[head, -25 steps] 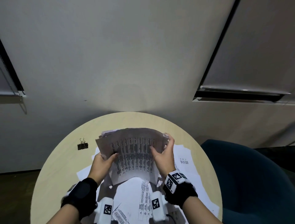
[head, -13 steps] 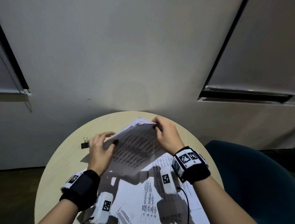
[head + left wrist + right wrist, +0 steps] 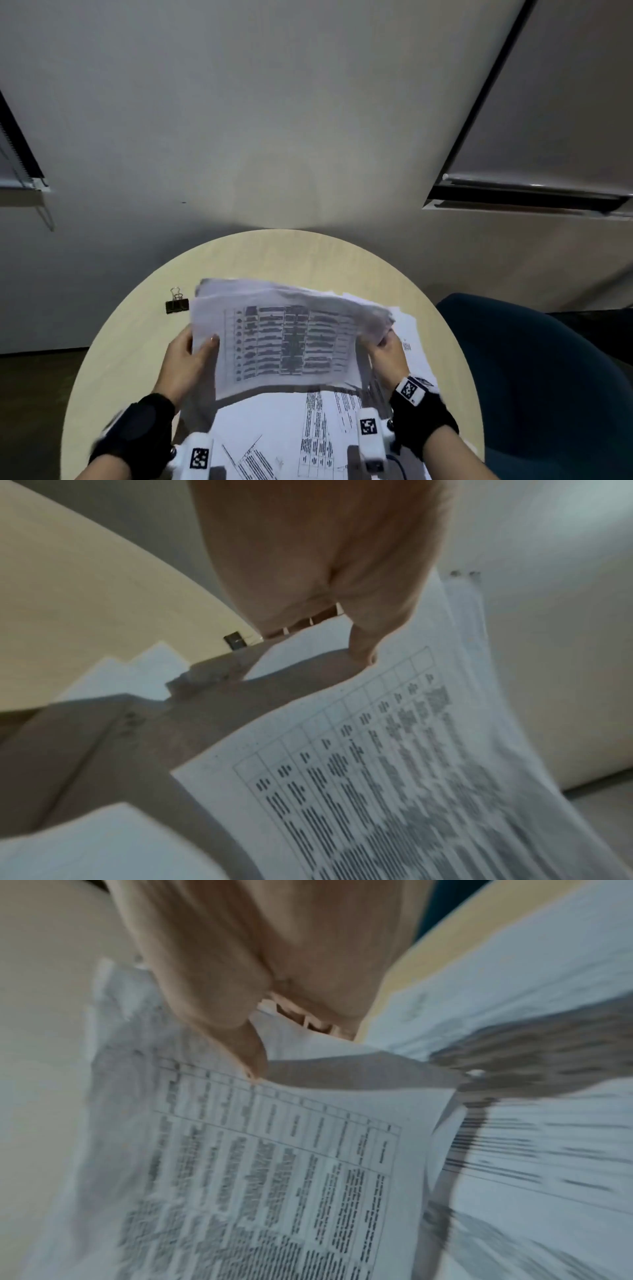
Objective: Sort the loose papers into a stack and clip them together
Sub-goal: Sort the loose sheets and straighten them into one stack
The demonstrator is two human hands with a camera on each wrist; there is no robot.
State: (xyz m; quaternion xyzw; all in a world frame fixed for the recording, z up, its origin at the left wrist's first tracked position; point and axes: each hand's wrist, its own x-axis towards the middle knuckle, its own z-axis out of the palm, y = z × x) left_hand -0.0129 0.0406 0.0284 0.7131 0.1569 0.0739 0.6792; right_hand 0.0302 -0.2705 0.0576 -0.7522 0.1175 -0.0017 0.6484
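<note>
Both hands, the left hand (image 3: 186, 356) and right hand (image 3: 388, 349), grip a ragged sheaf (image 3: 287, 339); loose sheets (image 3: 291, 431) apparently remain, binder clip (image 3: 177, 305) unused.

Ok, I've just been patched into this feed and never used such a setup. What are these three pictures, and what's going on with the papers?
No robot here: a person works with bare hands and wears three cameras. The big picture comes from the head, looking down at a round wooden table. The other two come from cameras strapped to each wrist, looking along the hand at the fingers.

The left hand and the right hand each hold one side of a bundle of printed sheets, lifted off the table; the top page shows a table of text. In the left wrist view the thumb presses on the page edge.

More loose papers lie underneath. A black binder clip sits untouched to the left. The bundle's edges look uneven.
</note>
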